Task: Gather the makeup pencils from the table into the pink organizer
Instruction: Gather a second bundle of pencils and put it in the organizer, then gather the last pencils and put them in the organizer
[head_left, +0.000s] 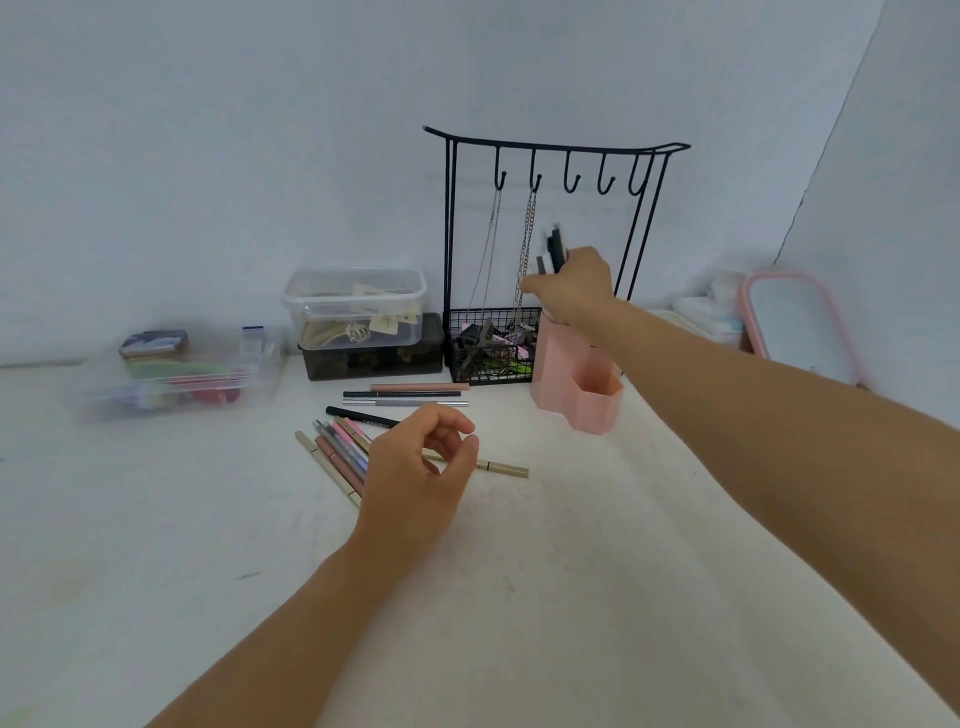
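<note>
The pink organizer (582, 384) stands on the white table, right of a black wire basket. My right hand (574, 283) is above its tall rear compartment, shut on a bunch of dark makeup pencils (555, 249) that point upward and look blurred. My left hand (415, 467) hovers over the loose makeup pencils on the table (340, 452), fingers curled but apart, holding nothing. Three more pencils (405, 395) lie side by side near the basket, a black one (361, 417) sits just below them, and a beige one (501, 466) lies to the right of my left hand.
A black wire jewellery stand (550, 156) with hooks, chains and a clip-filled basket (491, 348) stands behind the organizer. Clear stacked boxes (358, 317) and a clear tray (176, 374) sit at the left. A pink-framed mirror (800, 322) leans at the right.
</note>
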